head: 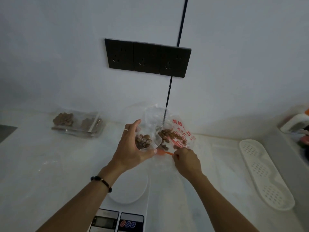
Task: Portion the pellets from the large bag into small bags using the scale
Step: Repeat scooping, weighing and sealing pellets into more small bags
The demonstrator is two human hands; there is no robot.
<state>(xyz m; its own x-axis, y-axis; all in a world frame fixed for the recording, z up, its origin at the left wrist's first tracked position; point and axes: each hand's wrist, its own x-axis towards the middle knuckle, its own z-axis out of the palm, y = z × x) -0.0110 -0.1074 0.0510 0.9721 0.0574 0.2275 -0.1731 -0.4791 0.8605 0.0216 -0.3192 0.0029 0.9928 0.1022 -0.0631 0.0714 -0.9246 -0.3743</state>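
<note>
Left hand (132,148) grips a small clear pellet bag (144,142); right hand (187,160) pinches an orange plastic scoop (164,153) beside the large printed bag (177,134), above the white desk (50,164) and white scale (132,195).

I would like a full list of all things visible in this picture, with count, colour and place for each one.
small bag: one, clear, partly filled with brown pellets, held in the left hand above the counter
large bag: one, clear with red print, open, against the wall, brown pellets inside
spoon: one, orange, in the right hand at the large bag's mouth
scale: one, white, near edge, under the forearms
filled bags: a clear pile, count unclear, back left
socket panel: one, black, three outlets, on the wall
perforated tray: one, white, right
counter: one, white
left hand: one, grips the small bag
right hand: one, pinches the spoon
</note>
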